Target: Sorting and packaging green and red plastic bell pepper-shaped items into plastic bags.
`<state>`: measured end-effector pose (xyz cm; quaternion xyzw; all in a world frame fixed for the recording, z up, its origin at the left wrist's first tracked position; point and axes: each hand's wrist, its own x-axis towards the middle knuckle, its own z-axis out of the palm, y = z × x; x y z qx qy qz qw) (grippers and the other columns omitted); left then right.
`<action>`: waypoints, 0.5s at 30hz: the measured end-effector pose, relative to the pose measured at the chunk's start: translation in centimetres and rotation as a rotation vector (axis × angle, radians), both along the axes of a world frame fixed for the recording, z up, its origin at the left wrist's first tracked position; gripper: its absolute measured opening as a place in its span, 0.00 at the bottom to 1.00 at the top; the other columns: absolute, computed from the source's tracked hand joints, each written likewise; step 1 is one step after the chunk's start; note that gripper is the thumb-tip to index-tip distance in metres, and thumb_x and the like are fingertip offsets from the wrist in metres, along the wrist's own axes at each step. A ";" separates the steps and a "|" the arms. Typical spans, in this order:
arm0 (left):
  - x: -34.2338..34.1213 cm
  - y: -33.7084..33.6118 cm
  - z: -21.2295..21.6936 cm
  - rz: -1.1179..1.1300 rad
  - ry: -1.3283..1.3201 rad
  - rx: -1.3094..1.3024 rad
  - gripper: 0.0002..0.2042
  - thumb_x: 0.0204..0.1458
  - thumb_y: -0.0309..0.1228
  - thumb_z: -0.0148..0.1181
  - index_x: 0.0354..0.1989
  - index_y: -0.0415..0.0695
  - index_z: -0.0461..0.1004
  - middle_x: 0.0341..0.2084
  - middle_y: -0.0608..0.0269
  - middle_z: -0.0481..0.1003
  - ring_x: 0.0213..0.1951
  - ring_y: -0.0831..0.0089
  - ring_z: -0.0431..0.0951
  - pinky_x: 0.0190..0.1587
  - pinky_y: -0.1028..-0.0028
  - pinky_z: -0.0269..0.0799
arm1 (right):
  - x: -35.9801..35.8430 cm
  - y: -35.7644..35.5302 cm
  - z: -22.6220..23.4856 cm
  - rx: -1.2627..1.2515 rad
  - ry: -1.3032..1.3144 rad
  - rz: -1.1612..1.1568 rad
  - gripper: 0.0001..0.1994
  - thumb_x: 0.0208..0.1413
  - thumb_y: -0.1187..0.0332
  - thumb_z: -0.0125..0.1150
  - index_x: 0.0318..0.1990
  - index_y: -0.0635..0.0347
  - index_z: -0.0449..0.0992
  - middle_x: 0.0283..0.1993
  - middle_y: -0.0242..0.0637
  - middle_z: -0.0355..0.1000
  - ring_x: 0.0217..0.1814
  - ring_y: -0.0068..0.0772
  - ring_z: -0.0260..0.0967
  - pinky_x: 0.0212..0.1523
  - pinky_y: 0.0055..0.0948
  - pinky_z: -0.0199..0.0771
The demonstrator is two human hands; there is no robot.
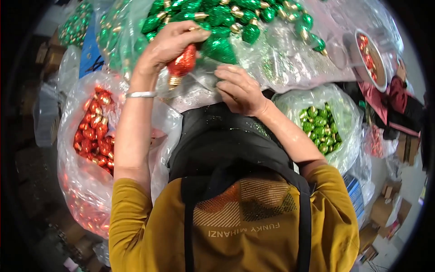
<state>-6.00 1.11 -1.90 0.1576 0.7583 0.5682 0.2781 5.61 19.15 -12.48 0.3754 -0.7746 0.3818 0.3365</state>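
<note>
My left hand (170, 43) is closed round a shiny red bulb-shaped ornament (183, 62), whose gold screw cap points down toward me. Its fingertips touch or lie over a large glittery green bulb ornament (219, 47) at the near edge of the green pile. To the right and nearer me, my right hand (240, 89) has its fingers curled together. Whatever it may hold is hidden. Clear plastic sheeting (281, 61) with green glitter on it lies under and around the hands.
A clear bag of red ornaments (93, 131) stands at my left, and one of small green ornaments (321, 127) at my right. Green ornaments with gold caps (222, 16) heap up ahead. A white-rimmed tub (383, 75) and another person's hand (401, 71) are at far right.
</note>
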 end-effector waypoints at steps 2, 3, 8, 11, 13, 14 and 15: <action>-0.9 -0.6 -0.3 -0.074 0.200 -0.142 0.11 0.50 0.35 0.60 0.30 0.38 0.75 0.21 0.68 0.73 0.25 0.79 0.73 0.28 0.77 0.68 | 0.2 0.1 -0.2 0.014 -0.002 -0.033 0.13 0.41 0.79 0.62 0.38 0.63 0.72 0.47 0.45 0.69 0.51 0.49 0.68 0.50 0.39 0.71; -1.3 -0.1 -0.6 -0.126 0.412 -0.263 0.12 0.49 0.36 0.60 0.27 0.38 0.75 0.18 0.67 0.72 0.24 0.78 0.75 0.27 0.75 0.67 | 0.3 0.1 -0.4 0.039 0.001 -0.043 0.13 0.41 0.79 0.61 0.38 0.63 0.72 0.47 0.45 0.69 0.51 0.50 0.67 0.50 0.40 0.71; 3.2 5.5 0.7 -0.093 0.818 -0.528 0.11 0.49 0.34 0.59 0.30 0.36 0.73 0.15 0.56 0.70 0.21 0.68 0.73 0.27 0.71 0.66 | -0.8 -0.6 -0.6 -0.088 0.043 0.058 0.09 0.43 0.75 0.60 0.34 0.64 0.72 0.43 0.44 0.68 0.50 0.49 0.66 0.45 0.38 0.72; 3.0 7.4 0.1 -0.136 0.763 -0.368 0.09 0.49 0.31 0.59 0.31 0.36 0.74 0.19 0.55 0.72 0.23 0.65 0.73 0.28 0.71 0.67 | -0.1 -0.9 -0.9 -0.105 0.068 0.052 0.08 0.43 0.73 0.60 0.32 0.64 0.72 0.43 0.44 0.68 0.51 0.49 0.66 0.45 0.37 0.71; 3.1 8.0 -0.2 -0.139 0.732 -0.300 0.08 0.49 0.29 0.59 0.32 0.36 0.74 0.20 0.54 0.74 0.23 0.63 0.73 0.28 0.71 0.68 | 0.4 -0.9 -1.0 -0.117 0.109 0.080 0.07 0.44 0.72 0.60 0.31 0.63 0.72 0.44 0.45 0.68 0.52 0.49 0.65 0.45 0.37 0.71; 3.2 8.2 -0.5 -0.189 0.808 -0.362 0.07 0.50 0.28 0.58 0.32 0.36 0.74 0.23 0.54 0.74 0.26 0.64 0.74 0.30 0.72 0.68 | 0.6 -0.6 -1.1 -0.116 0.104 0.075 0.07 0.44 0.72 0.60 0.31 0.63 0.72 0.44 0.45 0.68 0.52 0.49 0.65 0.45 0.37 0.71; 3.3 8.3 -0.7 -0.237 0.884 -0.425 0.07 0.50 0.28 0.58 0.33 0.36 0.74 0.26 0.54 0.75 0.28 0.64 0.76 0.32 0.73 0.69 | 0.8 -0.4 -1.2 -0.109 0.113 0.062 0.07 0.44 0.72 0.60 0.31 0.64 0.71 0.44 0.45 0.67 0.52 0.49 0.65 0.45 0.38 0.71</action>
